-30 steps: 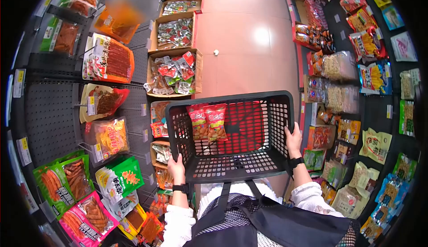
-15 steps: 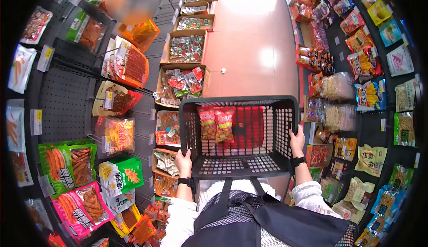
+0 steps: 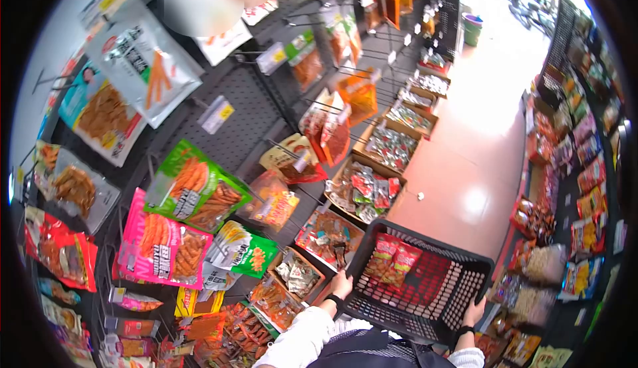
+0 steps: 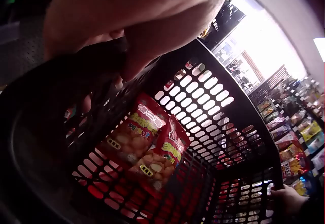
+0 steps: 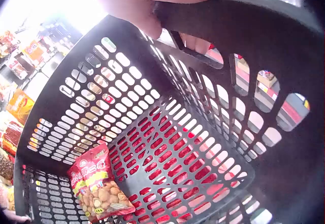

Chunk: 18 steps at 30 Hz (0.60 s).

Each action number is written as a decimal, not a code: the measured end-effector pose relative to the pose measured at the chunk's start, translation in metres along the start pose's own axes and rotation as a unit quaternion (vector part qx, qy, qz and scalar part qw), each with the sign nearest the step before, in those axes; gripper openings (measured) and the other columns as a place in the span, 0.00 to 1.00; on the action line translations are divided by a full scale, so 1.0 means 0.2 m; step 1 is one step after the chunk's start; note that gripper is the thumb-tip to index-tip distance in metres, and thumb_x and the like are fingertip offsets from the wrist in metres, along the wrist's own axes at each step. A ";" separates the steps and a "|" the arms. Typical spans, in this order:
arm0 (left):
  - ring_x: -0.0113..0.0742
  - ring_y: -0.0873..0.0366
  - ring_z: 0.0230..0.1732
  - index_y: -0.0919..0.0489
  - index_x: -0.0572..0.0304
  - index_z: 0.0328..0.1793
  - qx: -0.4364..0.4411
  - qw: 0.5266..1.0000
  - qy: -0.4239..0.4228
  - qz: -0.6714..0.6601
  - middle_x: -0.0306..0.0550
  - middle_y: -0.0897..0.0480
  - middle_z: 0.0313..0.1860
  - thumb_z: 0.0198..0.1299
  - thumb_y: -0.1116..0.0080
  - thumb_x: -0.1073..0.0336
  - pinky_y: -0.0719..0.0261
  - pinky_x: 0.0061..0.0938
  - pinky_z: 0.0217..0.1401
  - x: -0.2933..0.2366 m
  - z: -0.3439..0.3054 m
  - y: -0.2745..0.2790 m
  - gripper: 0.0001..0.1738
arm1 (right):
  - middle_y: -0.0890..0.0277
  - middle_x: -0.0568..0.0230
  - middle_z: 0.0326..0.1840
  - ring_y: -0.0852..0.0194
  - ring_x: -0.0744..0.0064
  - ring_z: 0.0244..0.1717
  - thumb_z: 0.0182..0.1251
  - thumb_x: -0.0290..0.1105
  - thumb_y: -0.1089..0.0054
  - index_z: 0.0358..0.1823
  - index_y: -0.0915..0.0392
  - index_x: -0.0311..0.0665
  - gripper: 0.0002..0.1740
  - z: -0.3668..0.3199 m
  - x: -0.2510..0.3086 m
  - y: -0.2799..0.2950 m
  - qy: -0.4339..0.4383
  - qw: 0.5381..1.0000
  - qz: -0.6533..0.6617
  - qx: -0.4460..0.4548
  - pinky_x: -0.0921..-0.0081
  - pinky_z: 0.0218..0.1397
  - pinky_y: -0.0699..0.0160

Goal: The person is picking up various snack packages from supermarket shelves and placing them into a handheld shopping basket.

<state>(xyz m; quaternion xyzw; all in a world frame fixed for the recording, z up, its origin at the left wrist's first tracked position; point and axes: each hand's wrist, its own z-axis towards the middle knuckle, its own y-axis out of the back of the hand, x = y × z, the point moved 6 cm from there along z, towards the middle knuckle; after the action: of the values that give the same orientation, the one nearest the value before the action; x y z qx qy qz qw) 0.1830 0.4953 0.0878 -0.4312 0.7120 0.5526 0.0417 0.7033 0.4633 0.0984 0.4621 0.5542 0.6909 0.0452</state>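
Observation:
A black plastic shopping basket [image 3: 435, 238] with slotted walls hangs in front of the body, held from both sides. My left hand [image 3: 341, 284] grips its left rim, thumb on the inside. Opposite, my right hand [image 3: 474, 312] holds the right rim; its fingers [image 5: 195, 44] show through the handle slot in the right wrist view. Two red packets of peanut snacks [image 4: 131, 135] [image 4: 161, 158] lie side by side in the basket toward its left end. Through the slotted floor, something red shows beneath.
Racks of hanging snack bags line the left, among them a green bag [image 3: 196, 185] and a pink bag [image 3: 165, 242]. Open cartons of small packets [image 3: 365, 188] run along the rack's foot. More snack shelves [image 3: 588, 215] flank the right. The tiled aisle [image 3: 458, 168] leads to a green bin [image 3: 472, 30].
The head view has swung left, so the basket and both hands now appear lower and farther right, tilted. More of the left rack shows. Both hands keep their hold on the basket.

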 end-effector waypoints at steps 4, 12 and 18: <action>0.57 0.23 0.46 0.26 0.63 0.47 -0.001 1.000 -0.016 0.005 0.61 0.21 0.43 0.55 0.44 0.55 0.26 0.45 0.48 0.03 0.01 -0.14 0.20 | 0.26 0.47 0.52 0.30 0.48 0.53 0.60 0.36 0.46 0.59 0.35 0.37 0.25 0.02 -0.18 0.00 -0.013 1.000 0.024 0.015 0.63 0.54 0.33; 0.57 0.22 0.39 0.24 0.58 0.41 -0.025 0.999 -0.026 -0.013 0.57 0.19 0.35 0.54 0.43 0.53 0.26 0.46 0.43 -0.17 0.13 -0.18 0.17 | 0.25 0.55 0.48 0.28 0.60 0.48 0.57 0.22 0.45 0.55 0.33 0.31 0.22 0.14 -0.22 -0.04 -0.026 0.988 0.153 0.024 0.71 0.54 0.34; 0.59 0.22 0.36 0.25 0.60 0.38 -0.030 0.998 -0.046 -0.022 0.60 0.20 0.31 0.53 0.43 0.58 0.26 0.49 0.40 -0.30 0.19 -0.21 0.14 | 0.27 0.55 0.48 0.29 0.61 0.47 0.58 0.22 0.45 0.53 0.34 0.28 0.20 0.35 -0.23 -0.12 -0.083 0.983 0.152 0.064 0.70 0.55 0.34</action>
<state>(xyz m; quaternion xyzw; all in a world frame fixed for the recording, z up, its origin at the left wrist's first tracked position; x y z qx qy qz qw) 0.2323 0.5597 0.0745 -0.4219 0.6829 0.5918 0.0734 0.7668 0.4962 0.0497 0.5988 0.5153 0.6115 -0.0439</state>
